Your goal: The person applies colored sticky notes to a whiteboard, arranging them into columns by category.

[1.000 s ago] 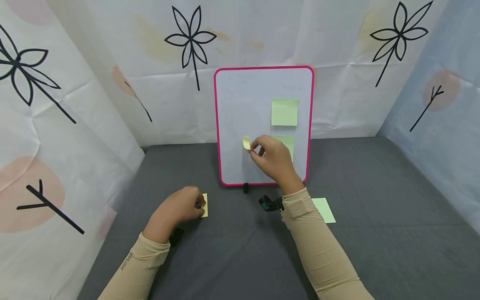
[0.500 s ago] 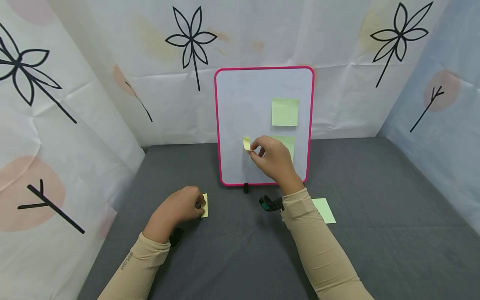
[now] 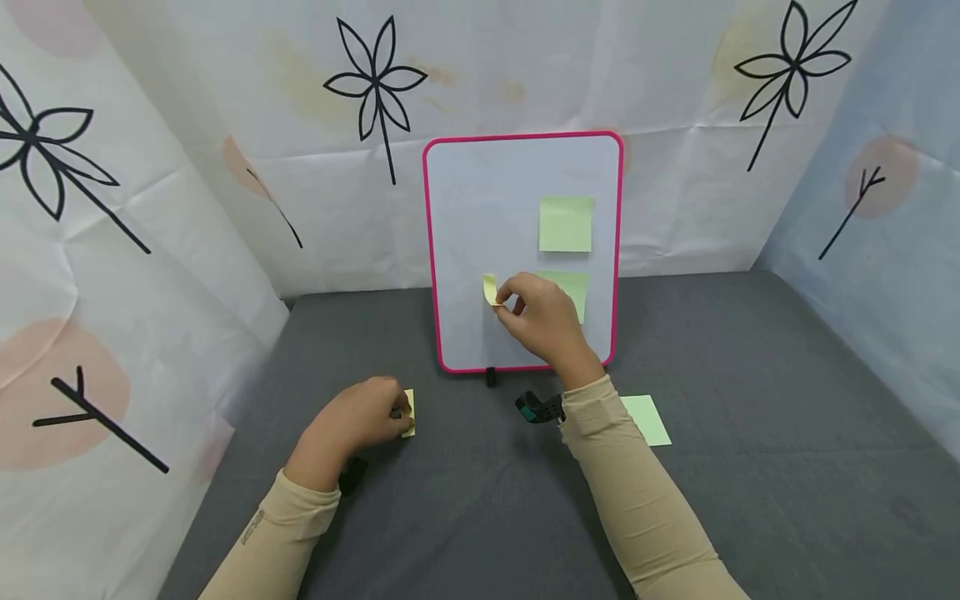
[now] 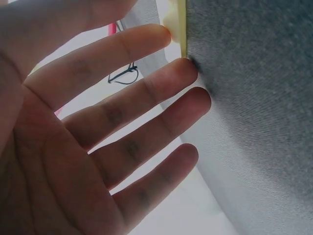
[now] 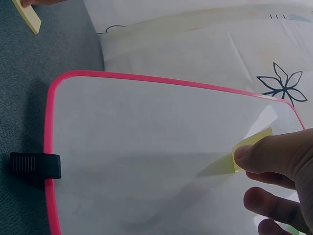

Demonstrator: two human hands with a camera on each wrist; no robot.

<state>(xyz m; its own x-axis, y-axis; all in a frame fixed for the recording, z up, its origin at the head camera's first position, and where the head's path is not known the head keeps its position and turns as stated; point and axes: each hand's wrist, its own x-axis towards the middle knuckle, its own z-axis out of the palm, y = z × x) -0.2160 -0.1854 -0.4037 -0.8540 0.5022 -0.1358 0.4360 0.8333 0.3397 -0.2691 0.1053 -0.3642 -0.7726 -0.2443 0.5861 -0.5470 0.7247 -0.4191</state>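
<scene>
A whiteboard (image 3: pixel 480 192) with a pink rim stands upright at the back of the table. In front of it, my right hand (image 3: pixel 547 321) pinches a curled yellow sticky note (image 5: pixel 252 141) between thumb and index finger. The note bends away from the board's face; whether its far edge sticks there is unclear. Two green sticky notes (image 3: pixel 566 224) are on the board's right side, the lower one partly behind my right hand. At the left, my left hand (image 3: pixel 363 414) holds a small yellow sticky-note pad (image 3: pixel 410 412) by its side on the table, its left part hidden by my fingers.
A black clip (image 5: pixel 35 165) grips the board's bottom edge. A light green sticky note or pad (image 3: pixel 647 420) lies on the dark grey tablecloth (image 3: pixel 465 500), partly behind my right sleeve. Patterned white cloth (image 3: pixel 315 192) hangs around the table.
The head view has shifted slightly. The yellow note's lower end sits a little lower, with my right hand. My left hand stays at the pad.
</scene>
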